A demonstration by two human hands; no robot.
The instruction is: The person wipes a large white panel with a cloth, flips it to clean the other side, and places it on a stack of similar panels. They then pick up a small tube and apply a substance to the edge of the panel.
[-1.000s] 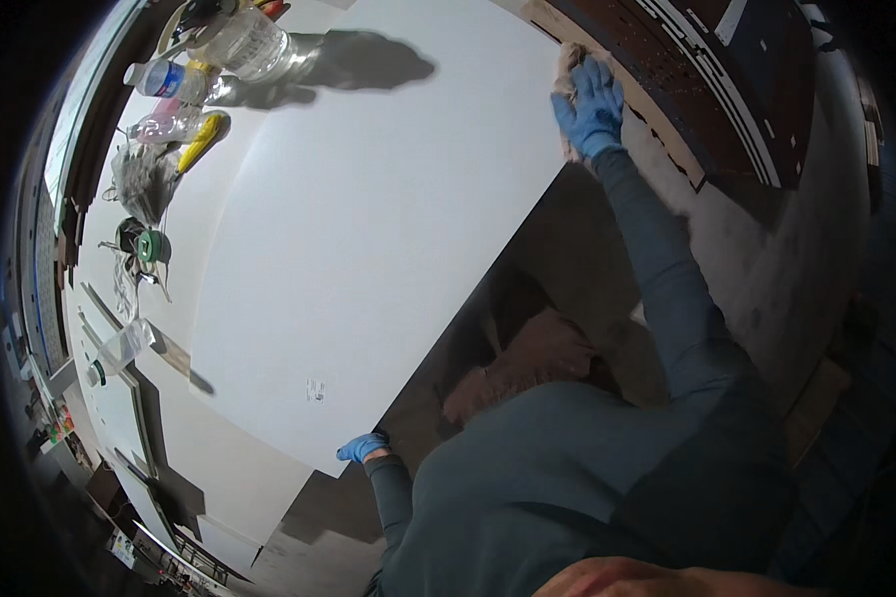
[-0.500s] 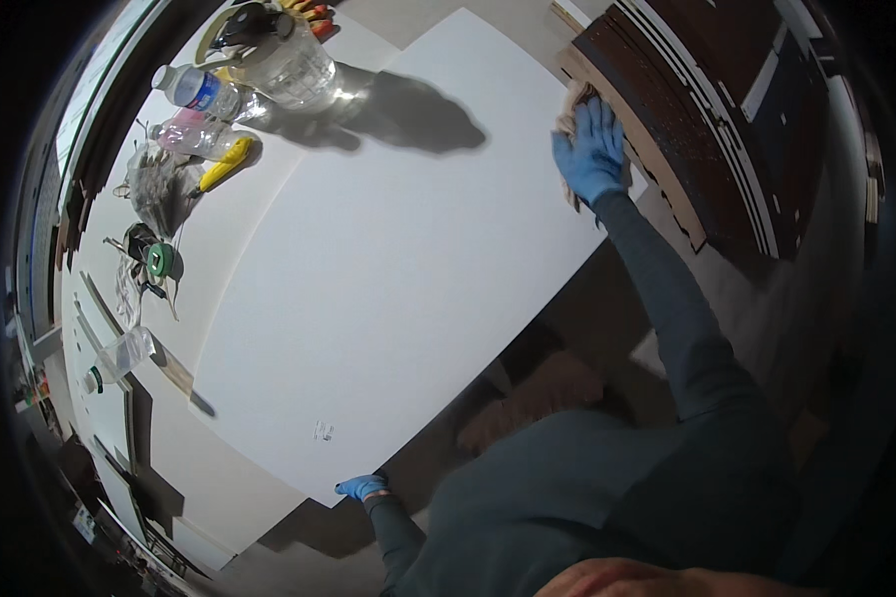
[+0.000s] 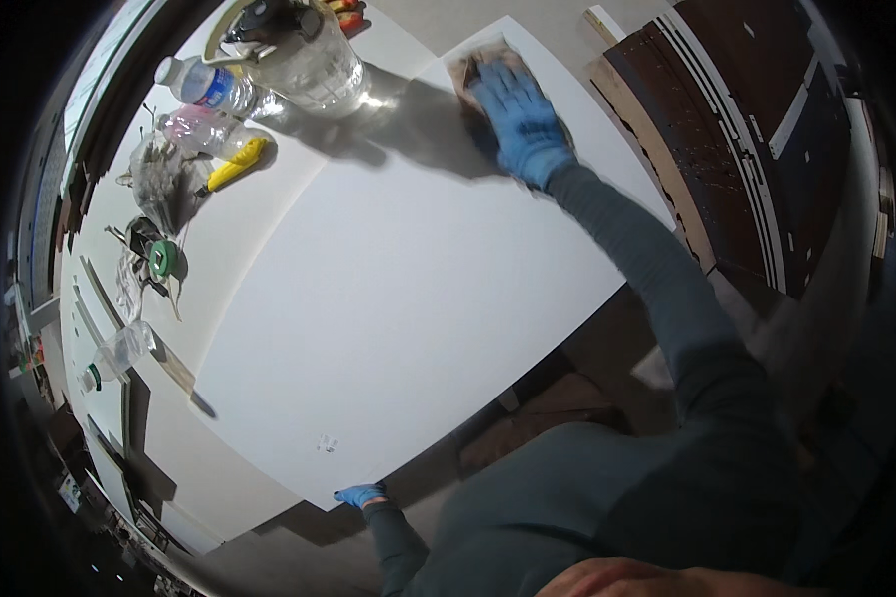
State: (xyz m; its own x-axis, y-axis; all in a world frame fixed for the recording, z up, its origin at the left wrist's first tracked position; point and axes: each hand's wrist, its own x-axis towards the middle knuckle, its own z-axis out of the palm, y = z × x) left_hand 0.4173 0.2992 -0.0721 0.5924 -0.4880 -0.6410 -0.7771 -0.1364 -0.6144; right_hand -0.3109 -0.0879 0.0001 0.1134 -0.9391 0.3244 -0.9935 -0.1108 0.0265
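A large white board (image 3: 398, 289) lies flat before me on a paler work surface. Near its far end, my right hand (image 3: 523, 124), in a blue glove, presses flat on a brownish cloth (image 3: 465, 65) with the fingers stretched out over it. The cloth lies against the board's face, partly hidden under the palm and blurred by motion. At the board's near left corner, my left hand (image 3: 360, 495), also gloved in blue, closes over the edge; its lower fingers are hidden. A small printed mark (image 3: 327, 444) shows on the board close to that hand.
Along the left stand a big clear jug (image 3: 319, 75), a capped water bottle (image 3: 204, 85), a yellow utility knife (image 3: 234, 166), a green tape roll (image 3: 163, 259) and a lying clear bottle (image 3: 119, 353). Dark brown panels (image 3: 707, 139) are stacked at the right.
My right hand has slid the cloth leftward and farther away, from the board's right end into the jug's shadow. My left hand stays at the near corner. The view has shifted slightly.
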